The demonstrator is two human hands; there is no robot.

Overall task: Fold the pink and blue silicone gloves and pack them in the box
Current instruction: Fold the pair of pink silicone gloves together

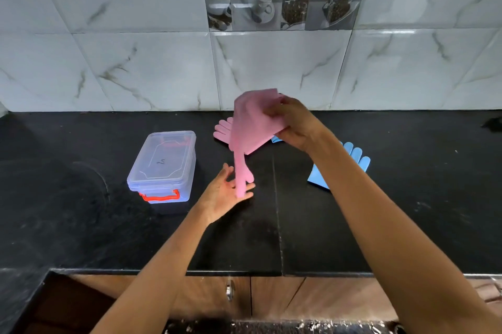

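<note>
Hanging cuff-up from the gripping right hand (294, 123), pink glove (251, 127), fingers down against the open left hand (226, 193).

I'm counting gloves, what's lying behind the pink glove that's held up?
Behind the held pink glove, a second pink glove lies on the counter, only its fingers showing; a blue glove edge peeks out, the rest is covered.

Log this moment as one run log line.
right hand: holds pink glove raised | left hand: open under its dangling fingers | second pink glove, blue gloves: on counter | box: lid on
</note>
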